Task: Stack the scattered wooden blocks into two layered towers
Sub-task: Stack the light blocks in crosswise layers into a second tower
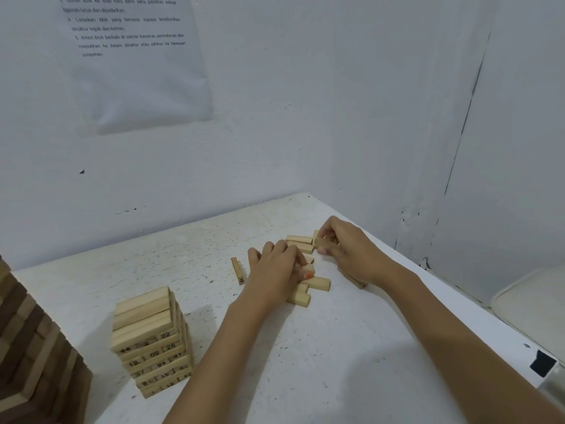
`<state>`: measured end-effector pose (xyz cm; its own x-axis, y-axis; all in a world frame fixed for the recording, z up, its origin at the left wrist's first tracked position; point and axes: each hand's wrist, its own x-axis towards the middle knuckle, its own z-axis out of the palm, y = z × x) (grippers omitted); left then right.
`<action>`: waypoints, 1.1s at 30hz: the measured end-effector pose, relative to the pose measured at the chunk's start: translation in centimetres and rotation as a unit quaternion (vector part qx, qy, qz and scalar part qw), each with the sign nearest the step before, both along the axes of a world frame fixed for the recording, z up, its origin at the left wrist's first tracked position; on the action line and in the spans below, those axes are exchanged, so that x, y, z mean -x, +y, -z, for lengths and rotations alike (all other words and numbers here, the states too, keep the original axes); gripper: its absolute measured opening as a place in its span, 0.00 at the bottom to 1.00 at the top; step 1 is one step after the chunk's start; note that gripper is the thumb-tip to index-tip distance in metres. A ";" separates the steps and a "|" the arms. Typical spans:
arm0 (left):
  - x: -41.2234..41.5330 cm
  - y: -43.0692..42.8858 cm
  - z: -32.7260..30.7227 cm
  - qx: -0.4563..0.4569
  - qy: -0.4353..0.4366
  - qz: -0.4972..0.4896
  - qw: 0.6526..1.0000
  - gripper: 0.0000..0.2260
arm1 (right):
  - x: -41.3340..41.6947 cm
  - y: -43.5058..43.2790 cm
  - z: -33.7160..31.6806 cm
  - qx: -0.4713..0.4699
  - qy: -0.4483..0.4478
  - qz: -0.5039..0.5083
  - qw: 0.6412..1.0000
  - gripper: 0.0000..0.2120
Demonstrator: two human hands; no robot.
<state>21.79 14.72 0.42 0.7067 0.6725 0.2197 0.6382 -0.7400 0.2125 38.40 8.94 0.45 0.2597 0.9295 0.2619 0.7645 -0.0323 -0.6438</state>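
Both bare forearms reach in from the bottom edge across the white table (321, 362) toward a small heap of loose blocks (318, 284) near the far right corner. The right hand (345, 244) pinches a small block (318, 240) between thumb and fingertips at the back of the heap. The left hand (275, 270) lies palm down over the heap's left part. Its fingers cover the wood, and I cannot tell whether they close round a piece or only rest on it. A lone block (238, 270) lies just left of that hand, apart from the rest. Nearer me, to the left, stands a pale tower (149, 338) of numbered blocks, several layers high, its sides looking a little uneven. A darker stack (33, 347) shows at the left edge, cut off.

The danger, I'd judge, is in the carry. The left forearm passes near the pale tower, and a brush from wrist or elbow could shift its layers. A block set down off-centre on top could slide off. With both hands crowded into the heap, a nudged piece might also skid toward the table's right edge.
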 end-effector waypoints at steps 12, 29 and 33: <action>-0.1 0.1 -0.1 0.226 -0.204 -0.033 0.952 0.09 | 1.2 1.1 1.9 -0.001 -0.065 -0.018 0.998 0.08; 1.5 -3.4 -4.6 0.233 -0.399 -0.064 0.884 0.06 | 2.8 0.0 0.4 -0.035 0.130 -0.007 0.991 0.08; 3.6 -6.1 -5.2 0.279 -0.405 -0.060 0.869 0.08 | 3.6 -1.7 -1.5 -0.074 0.251 -0.018 0.965 0.05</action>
